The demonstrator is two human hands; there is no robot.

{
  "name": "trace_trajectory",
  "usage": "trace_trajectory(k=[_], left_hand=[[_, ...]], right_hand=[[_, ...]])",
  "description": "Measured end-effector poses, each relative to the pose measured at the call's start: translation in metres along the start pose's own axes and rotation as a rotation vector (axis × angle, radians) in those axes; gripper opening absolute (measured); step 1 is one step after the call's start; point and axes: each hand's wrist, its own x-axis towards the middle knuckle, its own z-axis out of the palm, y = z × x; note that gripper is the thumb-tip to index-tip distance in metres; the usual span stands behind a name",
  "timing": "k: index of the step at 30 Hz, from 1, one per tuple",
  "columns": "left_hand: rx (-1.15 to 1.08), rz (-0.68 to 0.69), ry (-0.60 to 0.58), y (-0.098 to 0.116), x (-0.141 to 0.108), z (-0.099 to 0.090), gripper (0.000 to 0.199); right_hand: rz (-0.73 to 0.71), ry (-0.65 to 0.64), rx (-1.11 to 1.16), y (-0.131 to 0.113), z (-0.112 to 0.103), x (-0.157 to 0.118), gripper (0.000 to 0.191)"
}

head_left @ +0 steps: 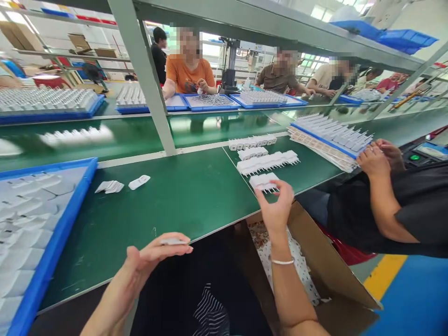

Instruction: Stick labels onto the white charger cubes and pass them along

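My left hand (150, 256) hovers over the near table edge, fingers stretched out. A thin white flat piece (173, 241) is held between its fingers. My right hand (278, 200) pinches the ends of a short row of white plastic housings (264, 181) with thin pins along the near side. Behind that row lie a longer row of housings with pins (268, 162), a short row (252, 153) and another row (252, 142). Left of them on the green table are a fanned bunch of small white labels or cards (109, 186) and a single one (139, 182).
A blue-rimmed tray (75, 198) of white parts stands at left. At right, a co-worker's hands (376, 158) touch a blue tray (327, 140) on stacked sheets. Below the edge is an open cardboard box (322, 252). A metal post (147, 74) rises at the back.
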Motion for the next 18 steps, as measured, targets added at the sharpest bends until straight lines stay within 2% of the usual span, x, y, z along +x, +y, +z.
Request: trace_trajectory(k=[1, 2, 4, 6, 8, 13, 18], left_hand=[[-0.024, -0.043, 0.011, -0.006, -0.003, 0.005, 0.077], [-0.046, -0.064, 0.014, -0.010, -0.006, 0.010, 0.076], [-0.078, -0.067, -0.017, -0.019, -0.009, 0.017, 0.075], [-0.089, -0.062, -0.068, -0.027, -0.010, 0.020, 0.076], [-0.089, -0.074, -0.115, -0.036, -0.008, 0.020, 0.079], [-0.092, -0.140, -0.162, -0.050, -0.007, 0.018, 0.080], [-0.143, -0.102, -0.169, -0.052, -0.009, 0.013, 0.077]], right_hand=[[-0.030, 0.051, -0.152, 0.008, -0.004, 0.015, 0.063], [-0.034, 0.049, -0.274, 0.014, -0.006, 0.027, 0.078], [0.020, -0.068, -0.382, 0.026, -0.006, 0.047, 0.095], [0.080, -0.196, -0.368, 0.036, -0.006, 0.059, 0.092], [0.120, -0.248, -0.330, 0.046, -0.009, 0.066, 0.084], [0.194, -0.257, -0.322, 0.065, -0.021, 0.078, 0.078], [0.171, -0.225, -0.348, 0.072, -0.024, 0.087, 0.076]])
